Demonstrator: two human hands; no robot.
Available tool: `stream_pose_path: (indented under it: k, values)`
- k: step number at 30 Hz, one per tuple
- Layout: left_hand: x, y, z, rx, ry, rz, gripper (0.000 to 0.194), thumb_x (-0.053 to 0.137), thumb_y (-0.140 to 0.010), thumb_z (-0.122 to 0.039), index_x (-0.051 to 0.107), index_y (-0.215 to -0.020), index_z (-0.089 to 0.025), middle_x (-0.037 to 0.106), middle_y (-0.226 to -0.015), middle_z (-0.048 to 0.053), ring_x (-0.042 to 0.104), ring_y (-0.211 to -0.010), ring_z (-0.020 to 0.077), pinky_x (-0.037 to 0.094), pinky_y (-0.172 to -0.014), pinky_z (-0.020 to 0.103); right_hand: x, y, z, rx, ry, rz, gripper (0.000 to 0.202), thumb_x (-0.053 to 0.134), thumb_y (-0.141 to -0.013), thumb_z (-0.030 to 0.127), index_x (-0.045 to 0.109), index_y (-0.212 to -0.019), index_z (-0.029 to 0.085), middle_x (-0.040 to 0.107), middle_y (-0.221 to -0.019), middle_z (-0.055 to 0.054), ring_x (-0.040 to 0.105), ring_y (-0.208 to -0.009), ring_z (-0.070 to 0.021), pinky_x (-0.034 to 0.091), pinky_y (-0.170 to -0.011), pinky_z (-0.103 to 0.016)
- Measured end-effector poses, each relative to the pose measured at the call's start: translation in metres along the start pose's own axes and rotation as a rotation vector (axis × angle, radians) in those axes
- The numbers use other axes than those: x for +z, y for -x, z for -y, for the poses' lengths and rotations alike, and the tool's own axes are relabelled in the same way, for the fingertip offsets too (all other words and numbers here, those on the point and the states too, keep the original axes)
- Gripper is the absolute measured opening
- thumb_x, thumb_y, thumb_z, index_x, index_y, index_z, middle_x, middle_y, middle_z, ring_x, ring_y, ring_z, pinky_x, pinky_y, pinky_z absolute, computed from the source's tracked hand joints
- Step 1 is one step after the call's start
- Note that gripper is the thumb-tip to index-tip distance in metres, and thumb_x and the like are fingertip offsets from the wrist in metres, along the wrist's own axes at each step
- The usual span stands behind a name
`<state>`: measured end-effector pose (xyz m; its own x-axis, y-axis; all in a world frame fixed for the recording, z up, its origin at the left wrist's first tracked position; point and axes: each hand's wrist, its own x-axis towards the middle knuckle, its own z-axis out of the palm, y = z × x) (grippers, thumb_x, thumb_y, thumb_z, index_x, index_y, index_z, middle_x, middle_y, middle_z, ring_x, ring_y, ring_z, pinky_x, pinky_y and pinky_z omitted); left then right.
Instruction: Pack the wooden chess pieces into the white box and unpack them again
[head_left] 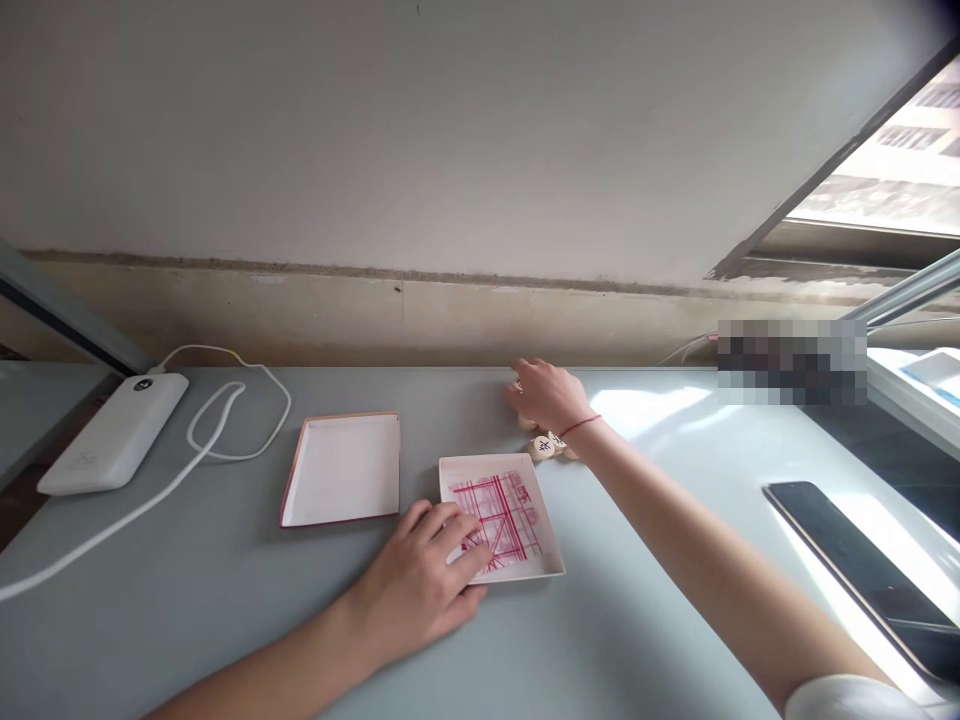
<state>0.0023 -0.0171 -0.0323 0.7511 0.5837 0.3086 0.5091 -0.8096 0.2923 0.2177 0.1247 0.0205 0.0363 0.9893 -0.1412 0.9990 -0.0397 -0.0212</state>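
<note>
A shallow white box (547, 550) holds a sheet (514, 515) printed with red lines. My left hand (427, 575) rests on its lower left corner, fingers apart over the sheet and thumb by the near edge. Behind the box, round wooden pieces (541, 447) with dark characters lie in a small group. At the back of the table my right hand (551, 395) has its fingers curled round at least one such piece, partly showing at the fingertips. My right wrist hides some of the group. Left of the box lies another shallow tray (346, 470) with a white inside.
A white power bank (116, 435) with a looping white cable (217, 425) lies at the left. A dark phone (855, 570) is at the right on the grey table (225, 620). The wall runs along the back edge, and a blurred patch covers something at the back right.
</note>
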Motion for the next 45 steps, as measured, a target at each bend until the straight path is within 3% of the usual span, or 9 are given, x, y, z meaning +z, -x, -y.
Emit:
stream_pose_path:
  k: [6,12,15,19,26,33,37,40,45]
  values:
    - [0.000,0.000,0.003,0.006,0.014,-0.009,0.020,0.061,-0.082,-0.026,0.061,-0.101,-0.020,0.062,-0.106,0.006,0.054,-0.101,0.0230,0.046,-0.084,0.036,0.001,-0.008,0.005,0.035,0.004,0.021,0.022,0.047,-0.082,0.015,0.067,-0.090,0.016,0.069,-0.092,-0.014,0.067,-0.084,-0.0279,0.043,-0.060,-0.030]
    - [-0.002,-0.001,-0.003,0.022,-0.001,-0.024,0.023,0.063,-0.082,-0.036,0.062,-0.099,-0.021,0.063,-0.105,0.006,0.055,-0.098,0.0234,0.047,-0.083,0.037,-0.002,0.051,0.007,-0.251,-0.407,-0.230,0.023,0.050,-0.088,0.030,0.063,-0.105,0.022,0.070,-0.092,-0.003,0.065,-0.078,-0.0171,0.047,-0.071,-0.028]
    - [-0.009,-0.006,-0.005,-0.023,-0.003,-0.134,0.033,0.056,-0.086,-0.046,0.060,-0.106,-0.020,0.063,-0.108,0.009,0.056,-0.100,0.0255,0.047,-0.083,0.040,0.011,0.090,0.007,-0.416,-0.719,-0.161,0.021,0.055,-0.086,0.030,0.061,-0.103,0.021,0.069,-0.083,-0.001,0.064,-0.069,-0.0128,0.049,-0.064,-0.024]
    - [-0.020,-0.018,-0.002,-0.138,-0.044,-0.285,0.036,0.050,-0.093,-0.037,0.049,-0.123,-0.017,0.061,-0.114,0.011,0.058,-0.105,0.0235,0.049,-0.087,0.037,0.031,0.119,0.009,-0.414,-1.004,-0.060,0.021,0.057,-0.087,0.034,0.060,-0.102,0.020,0.067,-0.079,-0.003,0.062,-0.066,-0.0125,0.050,-0.057,-0.023]
    - [-0.028,-0.036,-0.003,-0.137,0.010,-0.254,0.026,0.046,-0.096,-0.023,0.049,-0.123,-0.024,0.062,-0.110,0.005,0.063,-0.097,0.0163,0.053,-0.086,0.030,0.037,0.125,0.011,-0.404,-1.302,0.005,0.022,0.062,-0.084,0.039,0.057,-0.096,0.020,0.065,-0.078,-0.002,0.062,-0.068,-0.0131,0.054,-0.061,-0.026]
    - [-0.020,-0.044,0.009,-0.316,0.062,-0.238,0.005,0.050,-0.093,-0.020,0.055,-0.091,-0.021,0.057,-0.095,0.002,0.063,-0.078,0.0123,0.052,-0.070,0.026,0.042,0.115,-0.006,-0.298,-1.431,-0.050,0.025,0.062,-0.084,0.041,0.056,-0.095,0.020,0.067,-0.095,-0.007,0.062,-0.070,-0.0121,0.056,-0.063,-0.026]
    - [-0.010,-0.040,0.016,-0.306,-0.075,-0.169,0.007,0.055,-0.088,-0.020,0.052,-0.082,-0.020,0.063,-0.095,0.003,0.061,-0.095,0.0208,0.049,-0.084,0.038,0.043,0.114,-0.007,-0.298,-1.370,-0.068,0.022,0.061,-0.084,0.039,0.056,-0.095,0.020,0.066,-0.096,-0.007,0.059,-0.063,-0.0103,0.056,-0.057,-0.025]
    - [-0.006,-0.037,0.020,-0.347,-0.141,-0.163,0.007,0.057,-0.087,-0.024,0.053,-0.091,-0.019,0.061,-0.112,0.009,0.059,-0.103,0.0245,0.048,-0.087,0.042,0.045,0.118,-0.004,-0.350,-1.243,-0.120,0.014,0.055,-0.087,0.031,0.058,-0.097,0.021,0.063,-0.105,-0.008,0.061,-0.070,-0.0111,0.058,-0.059,-0.025]
    - [-0.003,-0.036,0.019,-0.403,-0.037,-0.067,0.029,0.054,-0.087,-0.021,0.050,-0.116,-0.018,0.065,-0.109,0.007,0.063,-0.100,0.0224,0.053,-0.084,0.038,0.047,0.124,0.001,-0.532,-0.957,-0.245,0.026,0.046,-0.088,0.014,0.061,-0.105,0.026,0.056,-0.114,-0.009,0.064,-0.088,-0.0155,0.059,-0.073,-0.031]
